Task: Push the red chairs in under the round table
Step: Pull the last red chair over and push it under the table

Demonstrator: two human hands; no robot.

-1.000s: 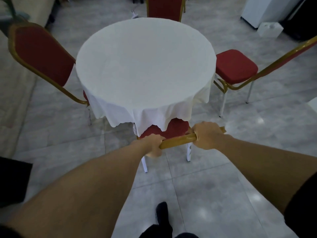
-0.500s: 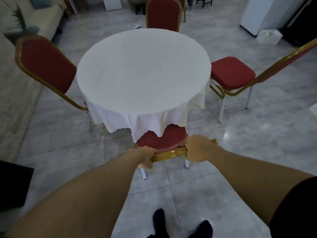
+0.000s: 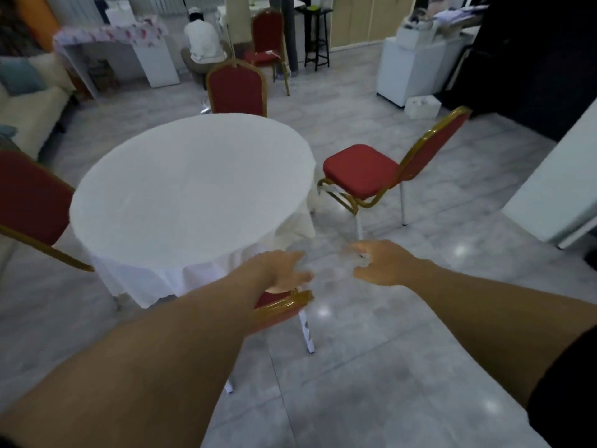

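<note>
A round table [image 3: 190,192] under a white cloth stands in the middle. The near red chair [image 3: 284,307] is tucked under it, only its gold back rail and white legs showing beneath my left forearm. My left hand [image 3: 284,270] hovers just above that rail, fingers apart, holding nothing. My right hand [image 3: 378,263] is off to the right over the floor, open and blurred. A red chair on the right [image 3: 361,169] stands apart from the table with its seat fully out. The left red chair [image 3: 29,202] and the far red chair [image 3: 237,88] sit close to the table's edge.
A person in white [image 3: 202,43] crouches at the back beside another red chair [image 3: 268,37] and a black stool [image 3: 318,33]. White cabinets [image 3: 410,66] stand at the back right, a white panel [image 3: 555,182] at the right edge, a sofa [image 3: 29,101] at the left.
Both hands have let go of the near chair's back rail and lifted off it. The view has swung up and to the right, toward the chair on the right.
</note>
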